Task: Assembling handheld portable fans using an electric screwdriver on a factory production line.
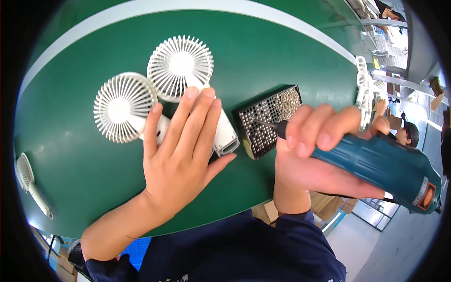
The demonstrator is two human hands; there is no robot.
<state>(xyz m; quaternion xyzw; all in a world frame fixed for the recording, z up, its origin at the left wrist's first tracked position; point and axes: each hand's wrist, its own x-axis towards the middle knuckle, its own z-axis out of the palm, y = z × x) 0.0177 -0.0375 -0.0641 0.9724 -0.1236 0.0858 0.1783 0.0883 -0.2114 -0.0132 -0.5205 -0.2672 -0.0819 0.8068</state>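
Note:
Two white handheld fans lie on the green table, one (120,110) to the left and the other (182,63) a little farther away, their round grilles touching or nearly so. My left hand (181,155) rests flat across their handles, fingers stretched out, hiding much of both. My right hand (319,141) is wrapped round a teal electric screwdriver (376,162). Its thin bit points left, over a black tray (266,97) of small screws set in rows of holes. Whether the bit touches a screw I cannot tell.
Another white fan (33,185) lies near the table's (75,174) left edge. More white fans (362,89) are lined up at the far right. A co-worker (409,134) in a dark cap is beyond them. A white strip (188,6) curves along the far side.

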